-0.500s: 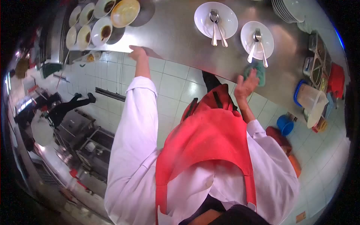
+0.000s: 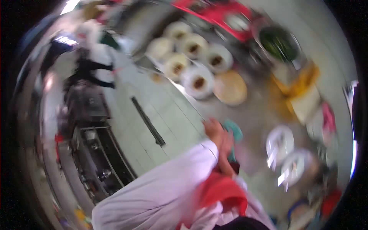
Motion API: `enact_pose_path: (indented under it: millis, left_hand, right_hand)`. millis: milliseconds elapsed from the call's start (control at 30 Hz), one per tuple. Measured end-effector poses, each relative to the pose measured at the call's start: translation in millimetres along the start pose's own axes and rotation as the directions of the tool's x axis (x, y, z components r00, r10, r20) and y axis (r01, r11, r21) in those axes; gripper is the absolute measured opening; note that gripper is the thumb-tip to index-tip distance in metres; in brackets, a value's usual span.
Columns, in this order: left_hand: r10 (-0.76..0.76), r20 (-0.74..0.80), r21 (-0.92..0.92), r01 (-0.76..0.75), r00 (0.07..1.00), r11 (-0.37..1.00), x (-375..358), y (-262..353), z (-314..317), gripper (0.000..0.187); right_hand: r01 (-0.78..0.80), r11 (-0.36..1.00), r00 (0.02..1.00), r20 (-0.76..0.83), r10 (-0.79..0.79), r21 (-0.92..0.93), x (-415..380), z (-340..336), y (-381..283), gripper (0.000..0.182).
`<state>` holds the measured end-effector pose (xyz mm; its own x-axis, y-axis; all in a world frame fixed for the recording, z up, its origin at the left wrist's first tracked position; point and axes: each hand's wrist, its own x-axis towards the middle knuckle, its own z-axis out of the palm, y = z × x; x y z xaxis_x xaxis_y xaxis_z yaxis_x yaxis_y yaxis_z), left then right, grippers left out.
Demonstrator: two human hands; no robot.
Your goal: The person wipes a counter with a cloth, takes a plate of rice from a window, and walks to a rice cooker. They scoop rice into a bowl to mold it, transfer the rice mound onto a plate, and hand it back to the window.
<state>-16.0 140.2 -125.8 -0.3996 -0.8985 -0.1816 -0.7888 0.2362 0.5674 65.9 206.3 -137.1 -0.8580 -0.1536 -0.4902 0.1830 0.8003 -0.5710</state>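
Observation:
My left hand [image 2: 213, 128] is at the near edge of the steel counter [image 2: 251, 111], close beside my right hand [image 2: 227, 142]. Motion smears the fingers of both hands. A green cloth [image 2: 234, 131] shows around the right hand, which seems to hold it against the counter's edge. Ahead of the hands is an orange-stained plate [image 2: 230, 87], next to several white bowls [image 2: 203, 93] with brown sauce in them. Farther right stand two white dishes [image 2: 285, 134] with shiny cutlery [image 2: 272, 155] in them.
A metal bowl of green leaves [image 2: 279, 44] and a red tray [image 2: 237, 17] are at the back. A yellow cloth [image 2: 303, 84] lies to the right. Another person in dark trousers [image 2: 92, 73] stands at the far left, near steel kitchen units [image 2: 88, 103].
The view has swung left towards the sauce bowls. My right hand has come across with the green cloth to beside my left hand, which was apart at the counter's edge.

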Motion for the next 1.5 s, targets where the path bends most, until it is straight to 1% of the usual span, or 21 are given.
enact_pose_path:
  millis: [67, 133, 167, 233, 300, 333, 367, 400, 433, 500, 600, 733, 767, 900, 967, 1033, 1167, 1300, 1400, 1467, 1500]
  left_hand:
    - [-0.023, -0.092, -0.02, 0.021, 0.996, 1.0, -4, 7, 3, 0.062]
    - [-0.156, -0.03, -0.042, 0.155, 0.987, 0.987, -14, 47, -33, 0.051]
    - [-0.149, -0.047, -0.045, 0.147, 0.988, 0.988, -12, 36, -32, 0.048]
    - [-0.13, -0.029, -0.1, 0.127, 0.991, 0.987, -9, 39, -32, 0.048]
    - [-0.122, 0.092, -0.063, 0.128, 0.988, 0.99, -6, 40, -53, 0.048]
    - [-0.126, 0.081, -0.064, 0.131, 0.989, 0.989, -3, 30, -47, 0.048]
    - [-0.098, 0.067, -0.075, 0.102, 0.993, 0.992, -3, 17, -30, 0.048]
    - [-0.068, 0.053, -0.092, 0.073, 0.996, 0.993, -3, 7, -9, 0.048]
    - [-0.06, -0.037, -0.106, 0.056, 0.998, 0.993, -2, 8, 0, 0.048]
    - [-0.06, -0.025, -0.119, 0.057, 0.998, 0.991, -4, 6, 3, 0.047]
    - [-0.06, 0.028, -0.135, 0.064, 0.998, 0.989, 0, 7, -5, 0.046]
    - [-0.03, 0.025, -0.16, 0.034, 0.999, 0.987, -3, 3, -2, 0.044]
    - [-0.031, 0.039, -0.162, 0.036, 0.999, 0.986, -1, 7, -11, 0.043]
    - [-0.087, 0.095, -0.129, 0.099, 0.992, 0.987, -4, 31, -51, 0.042]
    - [-0.103, 0.078, -0.108, 0.111, 0.992, 0.988, -3, 23, -36, 0.043]
    - [-0.005, -0.05, -0.098, 0.0, 0.999, 0.995, 0, 6, -8, 0.044]
    - [-0.052, 0.039, -0.124, 0.056, 0.998, 0.991, 1, 2, -4, 0.045]
    - [-0.039, 0.054, -0.148, 0.046, 0.998, 0.988, -1, -15, 23, 0.048]
    - [-0.09, 0.09, -0.187, 0.106, 0.992, 0.977, 2, -4, 14, 0.05]
    - [-0.169, 0.197, -0.272, 0.219, 0.966, 0.937, -2, -4, 0, 0.051]
    - [-0.157, 0.18, -0.184, 0.19, 0.971, 0.964, -5, 7, -19, 0.051]
  right_hand:
    - [0.126, 0.958, 0.972, -0.16, -0.171, -0.258, -1, -32, -27, 0.042]
    - [0.217, 0.885, 0.82, -0.416, -0.394, -0.411, -14, -54, -49, 0.038]
    - [0.218, 0.823, 0.672, -0.531, -0.516, -0.524, -18, -61, -67, 0.036]
    - [0.138, 0.675, 0.262, -0.63, -0.731, -0.725, -23, -84, -105, 0.033]
    - [0.086, 0.609, 0.071, -0.605, -0.793, -0.788, -24, -80, -107, 0.03]
    - [0.097, 0.609, 0.068, -0.606, -0.793, -0.787, -28, -60, -84, 0.03]
    - [0.2, 0.785, 0.321, -0.718, -0.617, -0.586, -24, -34, -52, 0.031]
    - [0.227, 0.914, 0.563, -0.72, -0.406, -0.337, -18, -18, -31, 0.033]
    - [0.234, 0.911, 0.559, -0.719, -0.413, -0.341, -21, -18, -29, 0.033]
    - [0.127, 0.966, 0.65, -0.716, -0.254, -0.227, -26, -23, -31, 0.035]
    - [0.035, 0.941, 0.689, -0.674, -0.267, -0.338, -21, -36, -27, 0.047]
    - [0.255, 0.952, 0.684, -0.664, -0.302, -0.169, -19, -69, -37, 0.054]
    - [0.284, 0.953, 0.642, -0.718, -0.269, -0.104, -14, -73, -31, 0.055]
    - [0.266, 0.958, 0.639, -0.725, -0.257, -0.105, 21, -88, -10, 0.055]
    - [0.227, 0.965, 0.592, -0.768, -0.246, -0.135, 35, -94, -8, 0.054]
    - [0.141, 0.981, 0.614, -0.766, -0.192, -0.133, 43, -104, -15, 0.055]
    - [-0.106, 0.988, 0.618, -0.786, -0.025, -0.115, 55, -115, -40, 0.06]
    - [-0.076, 0.992, 0.527, -0.849, -0.043, -0.097, 58, -108, -29, 0.059]
    - [-0.068, 0.986, 0.529, -0.843, -0.092, -0.151, 57, -98, -15, 0.058]
    - [-0.052, 0.926, 0.589, -0.76, -0.274, -0.374, 50, -86, -3, 0.059]
    - [0.004, 0.952, 0.614, -0.75, -0.245, -0.307, 33, -86, -18, 0.059]
